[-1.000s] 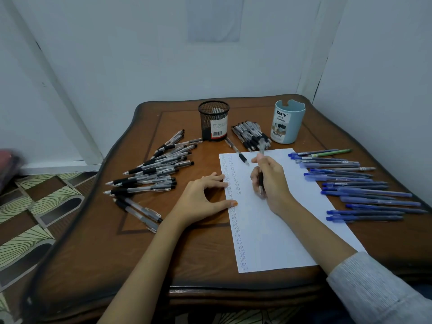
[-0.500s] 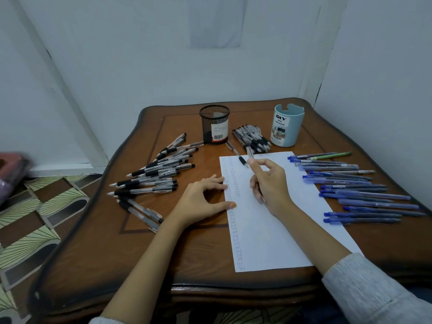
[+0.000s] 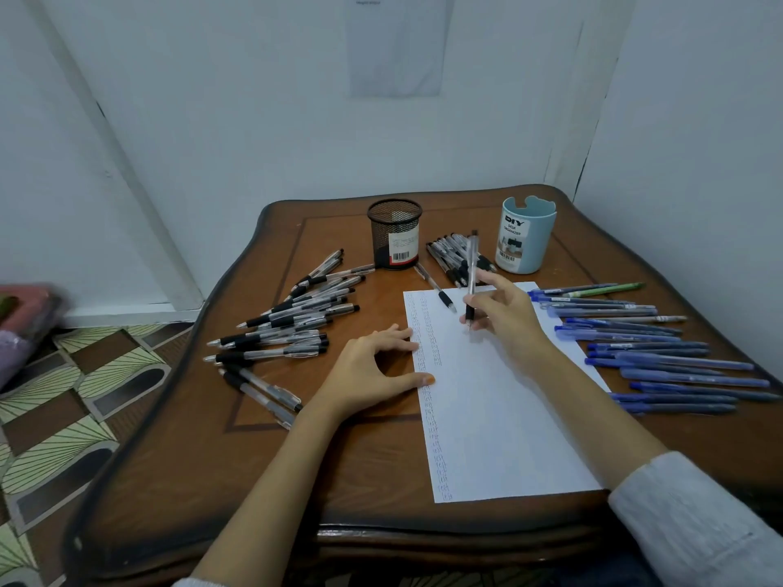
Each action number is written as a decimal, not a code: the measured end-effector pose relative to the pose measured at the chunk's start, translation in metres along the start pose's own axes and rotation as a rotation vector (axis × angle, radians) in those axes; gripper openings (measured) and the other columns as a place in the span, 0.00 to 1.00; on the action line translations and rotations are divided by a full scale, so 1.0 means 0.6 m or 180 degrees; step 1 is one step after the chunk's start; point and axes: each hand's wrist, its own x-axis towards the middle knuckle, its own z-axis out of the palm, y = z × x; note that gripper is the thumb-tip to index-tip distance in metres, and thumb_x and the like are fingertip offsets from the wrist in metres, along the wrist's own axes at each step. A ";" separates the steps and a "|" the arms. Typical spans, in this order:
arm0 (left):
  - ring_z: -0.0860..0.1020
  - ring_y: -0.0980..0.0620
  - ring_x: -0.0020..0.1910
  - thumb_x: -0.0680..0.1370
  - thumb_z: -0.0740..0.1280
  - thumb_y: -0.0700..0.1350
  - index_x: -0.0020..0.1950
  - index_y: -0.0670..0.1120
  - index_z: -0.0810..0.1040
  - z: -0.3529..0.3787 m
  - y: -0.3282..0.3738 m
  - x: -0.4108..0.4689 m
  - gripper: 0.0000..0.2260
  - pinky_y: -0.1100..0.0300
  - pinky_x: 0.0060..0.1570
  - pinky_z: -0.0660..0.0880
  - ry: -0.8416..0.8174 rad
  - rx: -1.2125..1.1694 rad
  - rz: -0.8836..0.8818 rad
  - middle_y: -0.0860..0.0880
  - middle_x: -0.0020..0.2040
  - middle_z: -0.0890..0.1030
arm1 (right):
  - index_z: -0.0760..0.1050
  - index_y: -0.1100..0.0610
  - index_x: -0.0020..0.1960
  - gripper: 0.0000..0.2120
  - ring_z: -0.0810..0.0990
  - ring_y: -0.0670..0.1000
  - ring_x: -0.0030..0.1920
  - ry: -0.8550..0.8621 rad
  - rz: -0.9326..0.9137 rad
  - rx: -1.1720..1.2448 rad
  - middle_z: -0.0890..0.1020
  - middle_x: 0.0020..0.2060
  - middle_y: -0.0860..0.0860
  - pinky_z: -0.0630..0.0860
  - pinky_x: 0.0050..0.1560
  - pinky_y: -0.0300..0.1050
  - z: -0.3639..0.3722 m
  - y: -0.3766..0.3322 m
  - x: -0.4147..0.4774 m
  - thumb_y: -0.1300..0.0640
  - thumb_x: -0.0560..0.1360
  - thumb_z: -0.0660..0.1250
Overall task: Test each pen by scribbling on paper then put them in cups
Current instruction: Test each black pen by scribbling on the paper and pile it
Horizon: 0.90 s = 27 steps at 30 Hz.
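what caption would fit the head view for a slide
Right hand holds a black pen upright over the paper; left hand rests on its edge.

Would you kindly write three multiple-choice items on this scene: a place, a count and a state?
1. Where do the blue pens lie relative to the paper? A) to its left B) to its right C) on it
2. How many cups stand on the table? A) one B) three C) two
3. How is the pen in the right hand held? A) upright, tip down over the paper B) flat on the table C) inside a cup
Answers: 1 B, they lie off its right edge; 2 C, a black mesh cup and a light blue cup; 3 A, the fingers pinch its lower end.
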 end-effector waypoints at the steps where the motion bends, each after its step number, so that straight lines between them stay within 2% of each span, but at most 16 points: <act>1: 0.65 0.62 0.71 0.67 0.76 0.58 0.61 0.52 0.80 0.000 -0.001 0.001 0.24 0.48 0.72 0.62 0.0006 -0.0004 0.0004 0.56 0.68 0.74 | 0.75 0.54 0.64 0.17 0.81 0.51 0.37 0.0004 -0.0112 -0.0239 0.81 0.46 0.58 0.78 0.36 0.36 -0.002 -0.001 0.009 0.65 0.76 0.67; 3: 0.65 0.62 0.71 0.67 0.76 0.59 0.61 0.53 0.80 0.000 -0.002 0.002 0.25 0.47 0.72 0.61 0.0007 -0.0005 -0.0008 0.57 0.68 0.74 | 0.79 0.58 0.61 0.15 0.80 0.49 0.36 0.0158 -0.0307 -0.0720 0.82 0.46 0.56 0.79 0.36 0.35 -0.002 -0.003 0.029 0.63 0.74 0.71; 5: 0.65 0.62 0.71 0.66 0.75 0.60 0.61 0.54 0.79 0.000 -0.004 0.003 0.25 0.46 0.72 0.61 -0.0004 -0.0017 -0.0019 0.58 0.68 0.74 | 0.82 0.60 0.56 0.12 0.79 0.48 0.37 0.0471 -0.0450 -0.1150 0.84 0.45 0.56 0.80 0.43 0.40 0.005 -0.006 0.050 0.63 0.72 0.73; 7: 0.64 0.63 0.71 0.66 0.75 0.61 0.61 0.54 0.79 0.000 -0.005 0.003 0.25 0.47 0.73 0.61 -0.0013 -0.0017 -0.0022 0.58 0.68 0.73 | 0.83 0.62 0.53 0.10 0.80 0.50 0.42 0.0677 -0.0523 -0.1470 0.85 0.47 0.56 0.78 0.49 0.42 0.016 -0.008 0.068 0.63 0.72 0.73; 10: 0.64 0.64 0.71 0.66 0.75 0.60 0.61 0.54 0.79 0.000 -0.007 0.004 0.25 0.49 0.73 0.60 -0.0011 -0.0033 -0.0028 0.59 0.68 0.73 | 0.83 0.63 0.52 0.08 0.82 0.53 0.50 0.0602 -0.0547 -0.1832 0.84 0.48 0.58 0.75 0.50 0.40 0.036 -0.003 0.094 0.65 0.72 0.72; 14: 0.63 0.66 0.70 0.66 0.75 0.61 0.61 0.55 0.79 0.001 -0.009 0.006 0.26 0.53 0.74 0.59 -0.0034 -0.0030 -0.0011 0.60 0.68 0.73 | 0.82 0.63 0.55 0.10 0.81 0.55 0.52 0.0520 -0.0515 -0.2212 0.83 0.52 0.58 0.77 0.56 0.44 0.056 0.009 0.113 0.63 0.74 0.71; 18: 0.63 0.66 0.70 0.66 0.75 0.62 0.61 0.55 0.79 0.001 -0.012 0.007 0.26 0.57 0.74 0.57 -0.0025 -0.0046 0.0032 0.60 0.68 0.73 | 0.82 0.63 0.54 0.12 0.81 0.51 0.45 0.0495 -0.0727 -0.2226 0.85 0.46 0.57 0.77 0.51 0.44 0.060 0.022 0.107 0.56 0.75 0.70; 22: 0.62 0.69 0.69 0.66 0.75 0.61 0.61 0.55 0.79 0.002 -0.014 0.006 0.26 0.63 0.72 0.56 -0.0002 -0.0029 0.0097 0.60 0.68 0.73 | 0.80 0.61 0.58 0.16 0.80 0.50 0.51 0.0528 -0.0892 -0.2617 0.82 0.52 0.55 0.78 0.54 0.44 0.062 0.041 0.111 0.55 0.73 0.72; 27: 0.62 0.70 0.68 0.65 0.75 0.62 0.62 0.55 0.79 0.003 -0.014 0.007 0.27 0.65 0.71 0.55 0.0006 -0.0046 0.0084 0.61 0.68 0.73 | 0.80 0.61 0.55 0.13 0.79 0.51 0.50 0.0757 -0.0925 -0.2864 0.80 0.53 0.56 0.78 0.51 0.43 0.073 0.035 0.123 0.54 0.75 0.70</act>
